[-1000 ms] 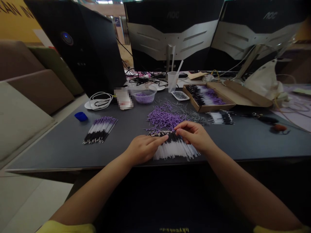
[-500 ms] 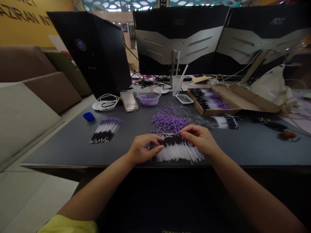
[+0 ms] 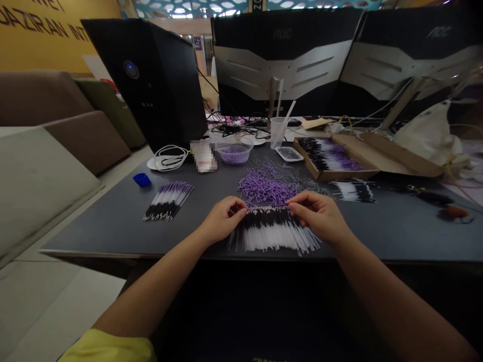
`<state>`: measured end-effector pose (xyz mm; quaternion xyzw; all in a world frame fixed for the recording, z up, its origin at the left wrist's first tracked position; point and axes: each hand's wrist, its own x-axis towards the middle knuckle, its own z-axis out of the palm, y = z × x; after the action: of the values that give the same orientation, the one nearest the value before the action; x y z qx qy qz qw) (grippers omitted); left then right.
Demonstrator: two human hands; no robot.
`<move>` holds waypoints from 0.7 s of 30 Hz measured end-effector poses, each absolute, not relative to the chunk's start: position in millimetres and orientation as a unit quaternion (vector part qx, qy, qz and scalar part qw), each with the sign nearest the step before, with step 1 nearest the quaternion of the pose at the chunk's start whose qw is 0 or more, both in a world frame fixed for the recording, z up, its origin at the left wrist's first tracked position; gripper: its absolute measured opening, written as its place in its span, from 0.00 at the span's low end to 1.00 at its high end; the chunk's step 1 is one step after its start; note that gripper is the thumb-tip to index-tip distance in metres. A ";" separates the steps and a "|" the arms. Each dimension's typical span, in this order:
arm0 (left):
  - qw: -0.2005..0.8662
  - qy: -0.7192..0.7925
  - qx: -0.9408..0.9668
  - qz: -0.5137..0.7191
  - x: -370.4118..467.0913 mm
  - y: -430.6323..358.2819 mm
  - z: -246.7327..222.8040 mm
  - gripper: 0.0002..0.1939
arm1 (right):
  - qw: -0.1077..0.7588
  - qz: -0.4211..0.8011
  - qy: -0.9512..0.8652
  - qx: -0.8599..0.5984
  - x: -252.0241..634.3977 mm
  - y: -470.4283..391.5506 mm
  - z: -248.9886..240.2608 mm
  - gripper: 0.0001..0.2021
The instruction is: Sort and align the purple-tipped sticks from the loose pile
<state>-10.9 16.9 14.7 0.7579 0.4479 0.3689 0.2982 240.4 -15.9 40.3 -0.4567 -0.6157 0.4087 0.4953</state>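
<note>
A row of thin sticks that look like pen refills [image 3: 269,236] lies at the table's front edge, with pale tips, black upper parts and clear lower parts. At the row's upper left corner, the thumb and forefinger of my left hand [image 3: 222,218] are pinched together. My right hand [image 3: 320,213] is closed in a pinch over the upper right end. What either pinch holds is too small to make out. Just behind the row lies a heap of small purple tubes [image 3: 266,186], mixed with grey pieces [image 3: 315,188] on its right.
Left lie a bundle of purple-ended sticks [image 3: 168,201] and a blue cap [image 3: 142,180]. Behind are a bowl of purple pieces [image 3: 234,152], a small white tray [image 3: 289,155] and a plastic cup [image 3: 277,133]. An open cardboard box [image 3: 328,174] holds more sticks. Monitors [image 3: 285,60] and a computer tower [image 3: 173,90] stand behind.
My left hand has drawn up to the row's top corner, its thumb and forefinger closing together. A thin stick that spanned both hands no longer shows clearly. The view has shifted slightly.
</note>
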 end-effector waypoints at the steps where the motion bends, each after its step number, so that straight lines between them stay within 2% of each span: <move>1: 0.318 0.448 0.743 0.383 -10.5 17.5 15.0 0.07 | 0.494 0.407 -0.617 -0.459 240.5 -15.9 40.5 0.10; 6: 0.551 0.386 0.573 0.468 -10.9 19.7 18.7 0.10 | 0.449 0.420 -0.638 -0.464 236.1 -17.0 40.0 0.09; 10: 0.615 0.368 0.458 0.526 -12.1 21.7 21.4 0.15 | 0.359 0.444 -0.674 -0.469 232.5 -19.0 38.2 0.09; 14: 0.590 0.366 0.442 0.567 -18.9 26.9 28.8 0.16 | 0.345 0.441 -0.686 -0.465 236.7 -17.5 38.5 0.09; 18: 0.520 0.403 0.485 0.577 -45.5 40.2 49.0 0.12 | 0.397 0.431 -0.665 -0.462 246.7 -11.8 42.2 0.10; 21: 0.428 0.461 0.538 0.561 -74.3 57.4 63.6 0.10 | 0.443 0.421 -0.645 -0.458 253.3 -8.1 45.6 0.11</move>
<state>-74.3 57.4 63.6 0.5383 0.4610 0.5610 0.4278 253.3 -8.1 45.6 -0.4583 -0.6454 0.4207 0.4431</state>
